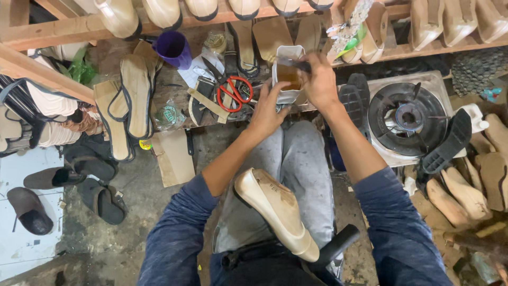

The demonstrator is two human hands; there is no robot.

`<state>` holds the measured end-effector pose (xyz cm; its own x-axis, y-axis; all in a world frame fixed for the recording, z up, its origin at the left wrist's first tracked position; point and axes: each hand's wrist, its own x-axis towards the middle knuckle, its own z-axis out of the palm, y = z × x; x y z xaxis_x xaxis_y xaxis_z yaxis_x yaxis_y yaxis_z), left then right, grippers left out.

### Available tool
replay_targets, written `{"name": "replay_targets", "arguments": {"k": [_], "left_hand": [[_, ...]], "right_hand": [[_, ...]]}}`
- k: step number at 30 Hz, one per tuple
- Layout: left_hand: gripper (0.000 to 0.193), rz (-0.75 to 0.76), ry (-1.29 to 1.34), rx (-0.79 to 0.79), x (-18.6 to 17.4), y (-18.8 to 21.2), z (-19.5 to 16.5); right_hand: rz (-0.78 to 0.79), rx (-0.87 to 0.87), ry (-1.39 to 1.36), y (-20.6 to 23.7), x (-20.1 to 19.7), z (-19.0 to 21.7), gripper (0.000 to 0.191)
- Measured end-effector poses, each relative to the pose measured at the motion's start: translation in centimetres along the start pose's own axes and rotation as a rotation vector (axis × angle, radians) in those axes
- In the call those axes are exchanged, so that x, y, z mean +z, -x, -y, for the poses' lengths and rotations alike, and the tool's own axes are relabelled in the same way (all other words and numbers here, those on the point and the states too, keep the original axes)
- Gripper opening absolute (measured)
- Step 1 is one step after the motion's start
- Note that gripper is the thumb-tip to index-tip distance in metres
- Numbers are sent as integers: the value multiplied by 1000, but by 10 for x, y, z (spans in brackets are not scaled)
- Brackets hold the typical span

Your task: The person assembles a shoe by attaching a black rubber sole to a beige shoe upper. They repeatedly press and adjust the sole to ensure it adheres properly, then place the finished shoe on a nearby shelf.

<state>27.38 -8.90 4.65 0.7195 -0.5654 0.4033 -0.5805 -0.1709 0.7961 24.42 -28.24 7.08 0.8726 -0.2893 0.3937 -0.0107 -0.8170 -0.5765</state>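
My left hand (267, 108) grips the side of a white square tin (288, 74) holding brown liquid. My right hand (319, 79) holds a dark brush (294, 63) over the tin's open top. A cream-coloured shoe on its last (275, 209) lies across my lap, toe pointing toward my body, its sole side smeared brown. A black heel piece (338, 244) sticks out near my right hip.
Red-handled scissors (235, 94) lie left of the tin among insoles and straps. A purple cup (173, 49) stands behind them. A gas burner (407, 117) sits to the right, black soles (447, 143) beside it. Wooden lasts (460, 193) pile at the right; sandals (100, 201) lie on the floor left.
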Motion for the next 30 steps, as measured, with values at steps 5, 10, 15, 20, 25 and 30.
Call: {"name": "replay_targets", "arguments": {"k": [5, 10, 15, 20, 25, 30], "left_hand": [[28, -40, 93, -95, 18, -16, 34], [22, -125, 10, 49, 11, -6, 38], [21, -196, 19, 136, -28, 10, 1], [19, -202, -54, -4, -83, 44, -37], [22, -328, -137, -10, -143, 90, -39], [19, -385, -300, -257, -198, 114, -6]], "right_hand": [[-83, 99, -425, 11, 23, -23, 30], [-64, 189, -978, 21, 12, -19, 20], [-164, 112, -1082, 38, -8, 8, 23], [-69, 167, -1069, 75, -13, 29, 26], [21, 190, -1051, 106, 3, 46, 24], [15, 164, -897, 109, 9, 54, 24]]}}
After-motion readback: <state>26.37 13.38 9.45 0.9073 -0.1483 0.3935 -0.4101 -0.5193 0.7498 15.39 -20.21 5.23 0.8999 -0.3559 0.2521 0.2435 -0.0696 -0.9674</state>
